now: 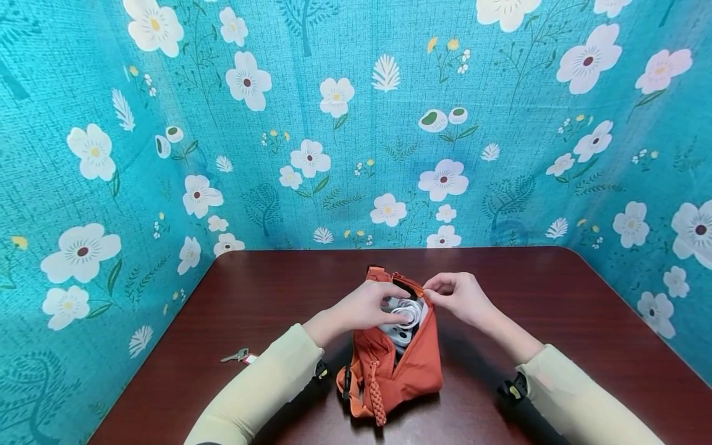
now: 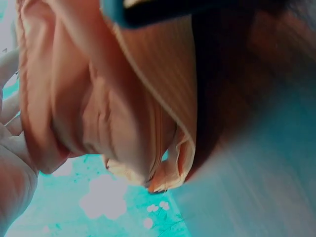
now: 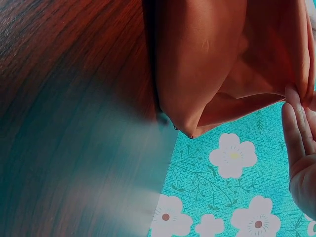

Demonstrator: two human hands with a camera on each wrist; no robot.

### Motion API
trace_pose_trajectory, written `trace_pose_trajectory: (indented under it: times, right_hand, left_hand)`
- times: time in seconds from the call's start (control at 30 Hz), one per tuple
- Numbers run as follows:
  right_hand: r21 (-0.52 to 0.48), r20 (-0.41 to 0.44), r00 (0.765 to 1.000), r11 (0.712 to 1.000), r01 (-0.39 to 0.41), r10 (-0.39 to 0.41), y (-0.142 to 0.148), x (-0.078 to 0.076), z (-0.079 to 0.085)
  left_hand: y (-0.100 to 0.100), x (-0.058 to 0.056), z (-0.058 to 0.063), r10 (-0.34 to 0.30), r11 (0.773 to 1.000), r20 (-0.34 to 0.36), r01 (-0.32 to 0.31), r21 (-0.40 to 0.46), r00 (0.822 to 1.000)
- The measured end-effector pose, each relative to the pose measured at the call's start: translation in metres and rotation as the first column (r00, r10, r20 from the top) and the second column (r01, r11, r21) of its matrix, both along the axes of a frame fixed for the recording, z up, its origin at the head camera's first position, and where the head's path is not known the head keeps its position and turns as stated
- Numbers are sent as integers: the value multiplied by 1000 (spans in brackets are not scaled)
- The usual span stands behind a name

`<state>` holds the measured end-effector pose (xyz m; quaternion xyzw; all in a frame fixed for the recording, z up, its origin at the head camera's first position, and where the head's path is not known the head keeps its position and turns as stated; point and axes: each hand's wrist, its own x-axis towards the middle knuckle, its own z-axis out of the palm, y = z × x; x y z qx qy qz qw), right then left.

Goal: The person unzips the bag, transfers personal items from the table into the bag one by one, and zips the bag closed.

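An orange-red sling bag (image 1: 419,364) lies on the table, its zippered mouth spread wide. My left hand (image 1: 375,305) reaches over the opening, thumb and fingers round a coiled white cable (image 1: 410,311). Beneath the coil, a white object with dark round spots (image 1: 397,334) sits inside the bag, partly covered. At the upper right edge of the mouth, my right hand (image 1: 458,296) pinches the fabric. The left wrist view has the bag's side (image 2: 113,98) close up, hiding the cable. In the right wrist view, fingertips (image 3: 292,96) hold the bag's rim.
A key (image 1: 239,355) with a red-and-white tag (image 1: 250,359) lies left of the bag, close to the left sleeve. A braided orange cord (image 1: 377,395) hangs at the bag's front. Flowered blue cloth (image 1: 356,148) walls in the dark wooden table (image 1: 289,272).
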<state>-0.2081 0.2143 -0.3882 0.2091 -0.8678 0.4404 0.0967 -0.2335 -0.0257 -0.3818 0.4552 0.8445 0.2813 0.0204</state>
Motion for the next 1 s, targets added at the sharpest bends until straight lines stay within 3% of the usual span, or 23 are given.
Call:
trace_pose_trajectory:
  times: [0.27,0.43,0.73,0.87,1.0]
  right_hand:
    - [15,-5,1000,1000,0,0,2,1,-2]
    - [45,-15,1000,999,-15,15,3,1,-1]
    - [73,-22,998,996,-57,59,4,0,2]
    - [84,-25,997,994,-66,68,4,-1,2]
    - [87,-29,997,993,-74,77,5,-2,2]
  left_hand:
    - [-22,3,10,-29,999,-68,32,43,997]
    - [-46,5,13,-15,996,-96,23,82,995]
    - [-112,14,14,109,993,-103,-105,47,989]
    - [-145,20,16,192,981,-63,-193,-1,979]
    - [-174,26,19,241,970,-8,-241,-24,971]
